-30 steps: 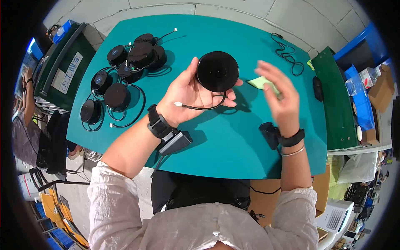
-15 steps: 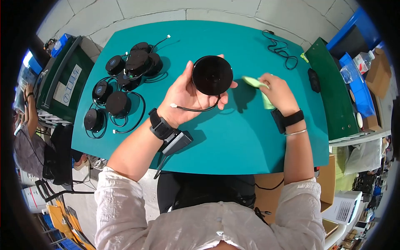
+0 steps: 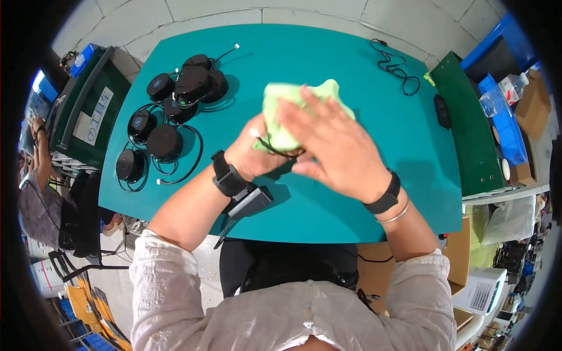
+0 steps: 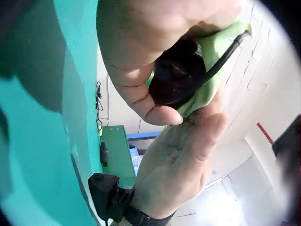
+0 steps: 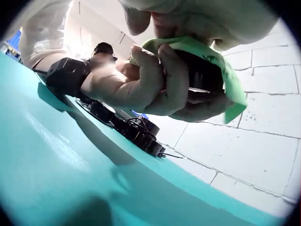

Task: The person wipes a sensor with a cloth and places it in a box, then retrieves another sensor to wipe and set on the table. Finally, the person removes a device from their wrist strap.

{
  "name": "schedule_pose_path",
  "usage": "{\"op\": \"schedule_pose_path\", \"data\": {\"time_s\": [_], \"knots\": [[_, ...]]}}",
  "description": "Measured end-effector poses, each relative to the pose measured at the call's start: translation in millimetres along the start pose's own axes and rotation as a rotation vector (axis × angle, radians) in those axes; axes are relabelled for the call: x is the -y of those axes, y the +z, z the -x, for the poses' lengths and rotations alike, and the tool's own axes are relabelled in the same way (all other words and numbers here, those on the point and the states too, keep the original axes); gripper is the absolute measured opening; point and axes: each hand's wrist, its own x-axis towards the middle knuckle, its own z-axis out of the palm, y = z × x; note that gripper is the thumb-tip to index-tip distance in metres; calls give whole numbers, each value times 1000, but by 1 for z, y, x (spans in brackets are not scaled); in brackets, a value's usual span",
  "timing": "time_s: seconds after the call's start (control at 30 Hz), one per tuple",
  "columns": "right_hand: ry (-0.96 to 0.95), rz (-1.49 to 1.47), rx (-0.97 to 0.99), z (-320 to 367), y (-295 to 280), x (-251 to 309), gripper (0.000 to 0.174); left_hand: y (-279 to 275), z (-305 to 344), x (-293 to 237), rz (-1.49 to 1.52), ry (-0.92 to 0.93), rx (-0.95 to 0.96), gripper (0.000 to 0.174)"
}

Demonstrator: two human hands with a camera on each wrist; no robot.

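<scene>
Beneath a light green cloth [image 3: 278,99], my left hand [image 3: 249,158] holds a round black device [image 4: 176,77]; its fingers curl round the device's side in the left wrist view. My right hand [image 3: 339,155] lies over the cloth with its fingers extended, pressing it onto the device's face. In the head view the cloth hides most of the device. A short black cable [image 4: 218,63] with a white connector [image 3: 254,133] comes out beside the left palm. The right wrist view shows the cloth [image 5: 233,92] draped between my two hands, with the black device [image 5: 204,73] under it.
Several similar black devices [image 3: 165,143] with cables are grouped on the left of the green table [image 3: 304,213]. A coiled black cable [image 3: 393,67] lies at the back right, and a small black object [image 3: 442,111] by the right edge. Another person [image 3: 44,181] is at far left.
My right hand has picked up the green cloth from the table's right side and brought it left onto the device. My left hand has stayed nearly in place, holding the device.
</scene>
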Motion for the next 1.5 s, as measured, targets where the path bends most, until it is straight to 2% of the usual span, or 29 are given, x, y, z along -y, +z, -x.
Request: {"op": "schedule_pose_path", "data": {"time_s": [0.03,0.07,0.1,0.17,0.2,0.23,0.3,0.37,0.4,0.43,0.5,0.53,0.6,0.63,0.7,0.73,0.77,0.83,0.87,0.9,0.97,1.0,1.03,1.1,1.13,1.27,1.5], "knots": [[83,-6,-63,1,0,-5,67,-5,-8,-6,513,-178,149,48],[102,13,-72,5,-1,-10,69,-8,-15,-12,455,-214,243,51],[99,14,-74,5,-1,-9,69,2,-16,-17,452,-212,243,51],[21,27,28,8,-1,-2,70,20,-10,-19,523,-141,-293,54],[-74,-88,63,7,3,3,71,16,-7,-20,578,-146,-188,55],[-71,-93,61,5,5,4,71,15,-6,-18,320,-163,-297,55],[-126,-20,79,3,8,6,72,12,0,-18,518,-213,-251,54],[-116,7,88,4,5,1,76,13,-6,-17,507,-221,-172,53],[-9,-19,-18,5,6,-7,78,17,-9,-18,496,-222,-98,53],[96,-44,-124,6,6,-11,80,33,-10,-22,247,-271,-348,52],[105,-37,-121,7,4,-8,82,11,-8,-13,458,-246,-18,51],[88,-16,-54,7,4,0,83,31,-12,-23,455,-242,-18,51],[-11,-34,85,6,9,13,82,69,-17,-40,544,-260,-715,45],[-4,-36,80,6,9,13,82,61,-12,-37,539,-267,-716,45],[-40,-4,96,3,6,11,79,40,-1,-29,615,-285,-504,39],[-19,13,31,1,3,8,69,40,-3,-26,320,-293,-535,40],[-21,13,38,1,4,1,69,32,-4,-22,326,-290,-536,40],[148,-118,-116,5,5,-12,58,21,-10,-17,347,-321,45,43],[197,-214,-228,8,3,-14,43,22,-7,-12,425,-403,-80,45],[203,-213,-230,12,-2,-15,43,29,-10,-14,371,-419,-95,52],[676,-870,-204,20,-11,-17,34,26,-13,-12,369,-416,45,64],[673,-1055,-327,20,-10,-19,33,31,-14,-14,369,-420,43,64],[677,-1058,-329,21,-8,-24,33,41,-16,-19,330,-384,8,67],[688,-1410,-476,23,-3,-35,35,48,-17,-23,292,-348,-28,72],[729,-1488,-510,23,-3,-35,34,47,-18,-25,286,-312,-18,73],[737,-1489,-522,22,-2,-33,34,41,-17,-32,304,-238,-35,73],[771,-1588,-380,17,-3,-31,39,36,-17,-35,334,-184,10,74]]}}
